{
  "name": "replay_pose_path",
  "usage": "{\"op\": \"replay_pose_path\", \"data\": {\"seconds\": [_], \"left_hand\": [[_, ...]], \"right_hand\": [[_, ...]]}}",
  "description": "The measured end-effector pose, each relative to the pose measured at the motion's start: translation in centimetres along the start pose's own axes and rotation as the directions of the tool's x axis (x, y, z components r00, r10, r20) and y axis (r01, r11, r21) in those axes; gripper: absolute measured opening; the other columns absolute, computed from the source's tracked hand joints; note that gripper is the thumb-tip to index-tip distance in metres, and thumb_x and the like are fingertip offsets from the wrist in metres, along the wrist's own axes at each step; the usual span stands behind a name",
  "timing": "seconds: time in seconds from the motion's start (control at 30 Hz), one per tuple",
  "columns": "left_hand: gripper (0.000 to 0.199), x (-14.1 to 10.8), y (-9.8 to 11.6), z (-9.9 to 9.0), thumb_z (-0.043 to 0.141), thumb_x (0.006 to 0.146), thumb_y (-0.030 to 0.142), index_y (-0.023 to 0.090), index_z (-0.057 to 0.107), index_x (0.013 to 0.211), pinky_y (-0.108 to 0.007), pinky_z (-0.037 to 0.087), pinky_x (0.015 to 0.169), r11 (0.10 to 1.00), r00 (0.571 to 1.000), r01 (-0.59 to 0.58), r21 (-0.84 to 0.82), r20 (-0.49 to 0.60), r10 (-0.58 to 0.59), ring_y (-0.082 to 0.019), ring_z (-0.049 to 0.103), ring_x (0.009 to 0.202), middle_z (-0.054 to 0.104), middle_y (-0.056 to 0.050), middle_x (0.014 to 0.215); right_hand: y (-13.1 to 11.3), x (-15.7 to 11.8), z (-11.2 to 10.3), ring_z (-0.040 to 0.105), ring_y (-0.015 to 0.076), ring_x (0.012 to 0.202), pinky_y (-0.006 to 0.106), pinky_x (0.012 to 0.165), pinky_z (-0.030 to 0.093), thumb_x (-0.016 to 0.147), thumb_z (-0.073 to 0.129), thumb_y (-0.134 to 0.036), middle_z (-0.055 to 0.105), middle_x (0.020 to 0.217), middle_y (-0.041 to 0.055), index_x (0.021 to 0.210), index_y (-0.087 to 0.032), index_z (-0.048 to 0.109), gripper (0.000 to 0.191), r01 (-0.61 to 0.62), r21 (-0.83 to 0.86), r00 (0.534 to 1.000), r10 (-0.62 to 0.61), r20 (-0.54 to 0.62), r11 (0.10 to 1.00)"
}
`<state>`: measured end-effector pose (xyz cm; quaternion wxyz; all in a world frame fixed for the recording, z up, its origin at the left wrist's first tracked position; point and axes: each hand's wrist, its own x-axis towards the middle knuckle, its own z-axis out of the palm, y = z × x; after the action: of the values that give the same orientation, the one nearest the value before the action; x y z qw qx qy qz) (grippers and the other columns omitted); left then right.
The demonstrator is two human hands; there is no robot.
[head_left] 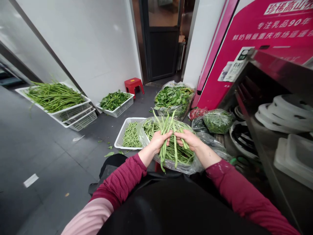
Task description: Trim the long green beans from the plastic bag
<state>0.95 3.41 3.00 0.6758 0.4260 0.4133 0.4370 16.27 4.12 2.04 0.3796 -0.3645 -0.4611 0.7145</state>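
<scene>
My left hand (159,141) is closed around a bunch of long green beans (164,125) whose ends stick out above and below the fist. Close beside it, my right hand (187,138) grips more green beans, some pointing down past its fingers. Both hands are over a clear plastic bag (144,133) filled with green beans. Touching the bag on its left, a white basket (117,140) holds shorter pieces of bean. How many beans each hand holds I cannot make out.
Stacked white baskets (85,117) with long green stems stand left, near a basket of leafy greens (126,106) and a red stool (134,85). A bag of leaves (173,98) sits ahead. At right is a metal shelf (259,137) with white containers. Scraps (31,180) lie on the floor.
</scene>
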Motion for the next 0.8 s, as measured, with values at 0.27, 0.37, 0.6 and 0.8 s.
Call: {"op": "replay_pose_path", "data": {"seconds": [0.27, 0.37, 0.6, 0.8], "left_hand": [[0.028, 1.1, 1.1, -1.7, 0.067, 0.059, 0.03, 0.012, 0.047, 0.055, -0.019, 0.033, 0.036, 0.993, 0.992, -0.02, -0.117, -0.125, 0.005, -0.005, 0.041, 0.033, 0.045, 0.004, 0.041], [0.026, 1.6, 1.9, -2.9, 0.067, 0.058, 0.028, 0.013, 0.046, 0.056, -0.018, 0.032, 0.035, 0.984, 0.969, -0.063, -0.165, -0.247, 0.02, -0.005, 0.041, 0.033, 0.044, 0.004, 0.041], [0.027, 1.8, 1.8, -4.2, 0.067, 0.057, 0.03, 0.013, 0.046, 0.056, -0.018, 0.033, 0.034, 0.982, 0.912, -0.143, -0.121, -0.4, 0.084, -0.005, 0.04, 0.032, 0.044, 0.004, 0.04], [0.03, 1.5, 1.5, -4.1, 0.068, 0.056, 0.034, 0.013, 0.047, 0.062, -0.018, 0.033, 0.036, 0.978, 0.883, -0.208, -0.021, -0.435, 0.178, -0.005, 0.042, 0.034, 0.047, 0.004, 0.043]], "right_hand": [[2.5, -1.0, 1.5, 0.029, 0.0023, 0.036, 0.016, 0.033, 0.019, 0.07, 0.061, -0.036, 0.033, 0.05, -0.008, 0.077, -0.014, 0.054, 0.024, -0.189, 0.181, 0.971, 0.156, 0.179, 0.965], [4.3, -2.5, 1.3, 0.026, 0.0015, 0.036, 0.016, 0.034, 0.017, 0.072, 0.059, -0.036, 0.033, 0.051, -0.0081, 0.077, -0.012, 0.055, 0.024, -0.306, 0.203, 0.938, 0.258, 0.23, 0.93], [5.9, -4.9, 1.6, 0.029, 0.0012, 0.036, 0.017, 0.034, 0.019, 0.071, 0.058, -0.031, 0.041, 0.055, -0.0057, 0.082, -0.011, 0.058, 0.023, -0.348, 0.257, 0.935, 0.311, 0.173, 0.902], [5.8, -4.8, 2.1, 0.032, 0.0026, 0.036, 0.017, 0.033, 0.021, 0.067, 0.06, -0.029, 0.045, 0.055, -0.0042, 0.073, -0.012, 0.056, 0.018, -0.271, 0.219, 0.959, 0.282, -0.023, 0.937]]}}
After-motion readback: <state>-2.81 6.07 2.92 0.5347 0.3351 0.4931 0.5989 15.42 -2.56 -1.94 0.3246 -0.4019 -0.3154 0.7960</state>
